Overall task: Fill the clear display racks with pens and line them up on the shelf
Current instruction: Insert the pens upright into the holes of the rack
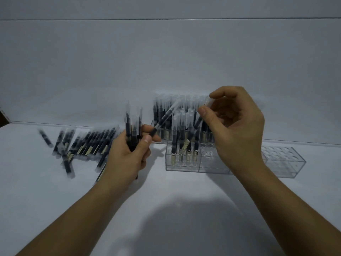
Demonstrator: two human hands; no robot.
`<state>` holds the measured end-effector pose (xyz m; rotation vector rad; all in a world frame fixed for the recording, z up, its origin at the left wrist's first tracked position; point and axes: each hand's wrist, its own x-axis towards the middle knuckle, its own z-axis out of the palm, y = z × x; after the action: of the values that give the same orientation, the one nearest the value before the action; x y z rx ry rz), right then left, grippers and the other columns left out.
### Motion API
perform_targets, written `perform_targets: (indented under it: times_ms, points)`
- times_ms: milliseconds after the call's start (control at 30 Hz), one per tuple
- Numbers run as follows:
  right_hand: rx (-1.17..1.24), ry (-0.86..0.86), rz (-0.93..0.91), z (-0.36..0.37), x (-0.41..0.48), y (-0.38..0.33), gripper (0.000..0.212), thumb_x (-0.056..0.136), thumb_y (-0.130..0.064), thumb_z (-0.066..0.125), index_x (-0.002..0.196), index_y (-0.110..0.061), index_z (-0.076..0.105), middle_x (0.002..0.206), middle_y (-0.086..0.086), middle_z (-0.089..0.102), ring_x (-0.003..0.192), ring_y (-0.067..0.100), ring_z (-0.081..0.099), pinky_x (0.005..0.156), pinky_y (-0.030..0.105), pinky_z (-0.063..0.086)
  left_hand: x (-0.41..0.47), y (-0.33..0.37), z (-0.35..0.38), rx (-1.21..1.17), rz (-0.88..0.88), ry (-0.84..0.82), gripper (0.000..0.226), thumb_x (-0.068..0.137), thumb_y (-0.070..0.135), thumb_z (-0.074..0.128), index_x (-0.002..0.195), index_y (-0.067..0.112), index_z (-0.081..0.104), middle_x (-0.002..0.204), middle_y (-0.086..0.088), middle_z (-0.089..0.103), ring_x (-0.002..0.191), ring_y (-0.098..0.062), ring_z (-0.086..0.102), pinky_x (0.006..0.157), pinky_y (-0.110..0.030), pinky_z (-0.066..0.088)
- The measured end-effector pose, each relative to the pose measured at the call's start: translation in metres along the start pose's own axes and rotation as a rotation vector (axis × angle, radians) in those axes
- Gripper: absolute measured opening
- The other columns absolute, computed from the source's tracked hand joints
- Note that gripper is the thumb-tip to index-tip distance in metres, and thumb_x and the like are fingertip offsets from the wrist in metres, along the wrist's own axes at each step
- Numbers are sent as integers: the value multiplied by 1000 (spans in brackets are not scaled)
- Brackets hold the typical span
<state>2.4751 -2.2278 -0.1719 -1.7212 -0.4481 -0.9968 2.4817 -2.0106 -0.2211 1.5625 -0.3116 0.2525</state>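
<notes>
The white tabletop (184,200) carries a loose heap of black pens with clear caps (88,145) at nine o'clock of the left hand (129,154), whose grip is clamped on an upright bundle of pens (132,130). A part-filled clear acrylic rack (212,163) stands below the right hand (236,126), with an empty clear rack (284,159) at its three o'clock. The right grip pinches one slanted pen (193,133) by its cap. It would do best to stand that pen upright over the next free hole, then lower it straight.
</notes>
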Motion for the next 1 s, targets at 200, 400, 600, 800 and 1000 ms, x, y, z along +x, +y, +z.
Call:
perform_targets:
  times_ms: [200, 400, 600, 800, 1000]
  points:
    - [-124, -41, -92, 9, -1, 1, 20, 88, -17, 82, 102, -15, 68, 82, -5, 67, 74, 13, 66, 67, 24, 56, 0, 7, 0, -130, -18, 20, 23, 87, 24, 59, 105, 12, 68, 98, -7, 76, 53, -10, 39, 44, -22, 32]
    - [-236, -79, -181, 18, -3, 5, 20, 87, -18, 83, 104, -10, 74, 81, -3, 70, 72, 8, 66, 70, 20, 57, 3, 1, -3, -175, -44, 31, 22, 85, 22, 63, 102, 11, 71, 83, -9, 69, 50, -12, 35, 44, -24, 32]
    - [-292, -130, -201, 23, -5, 10, 22, 86, -18, 83, 106, -11, 74, 81, -3, 71, 74, 6, 63, 73, 13, 54, 3, 0, -5, -212, -61, 13, 16, 82, 24, 66, 95, 19, 74, 71, -8, 39, 52, -11, 35, 46, -24, 34]
    - [-361, -184, -184, 20, -7, 12, 21, 87, -23, 82, 103, -12, 73, 81, -3, 70, 69, 6, 60, 70, 14, 52, 2, 1, -3, -223, -69, -2, 14, 82, 22, 66, 92, 21, 76, 76, -11, 39, 56, -14, 36, 47, -23, 36]
    - [-342, -185, -148, 13, -12, 5, 25, 88, -27, 81, 108, -17, 69, 82, -6, 65, 61, 6, 49, 63, 11, 43, 2, 2, -3, -226, -66, -16, 14, 83, 20, 65, 91, 22, 77, 68, -8, 38, 54, -13, 34, 46, -24, 33]
